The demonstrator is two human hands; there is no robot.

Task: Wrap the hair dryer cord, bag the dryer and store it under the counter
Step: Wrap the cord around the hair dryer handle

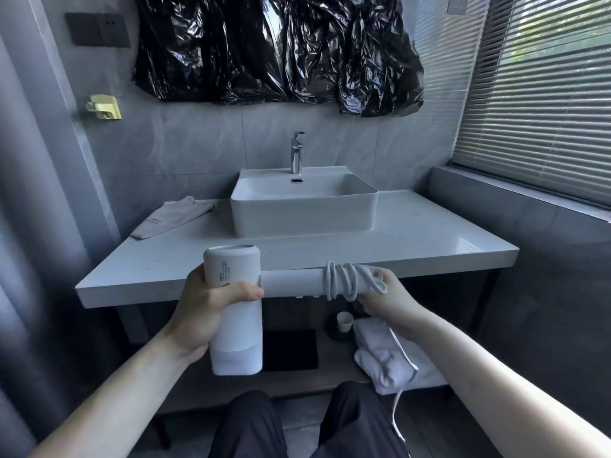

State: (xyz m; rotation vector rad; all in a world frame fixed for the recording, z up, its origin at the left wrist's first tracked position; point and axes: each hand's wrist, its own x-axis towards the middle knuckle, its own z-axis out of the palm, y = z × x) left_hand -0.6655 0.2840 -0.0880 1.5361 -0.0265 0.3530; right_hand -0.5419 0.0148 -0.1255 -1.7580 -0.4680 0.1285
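Left hand [211, 309] closed around dryer [235, 312] barrel, right hand [385, 297] gripped on handle end, cord [344, 280] coiled there, dryer held before counter [413, 233], bag [172, 218] laid beside sink [302, 211].

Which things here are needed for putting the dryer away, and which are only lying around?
For the job:
- hair dryer, body in the left hand
- cord, partly wound on the handle, held by the right hand
- cloth bag on the counter
- shelf under the counter

Just there:
- sink and faucet
- white towel and cup below
- black plastic sheet on the wall
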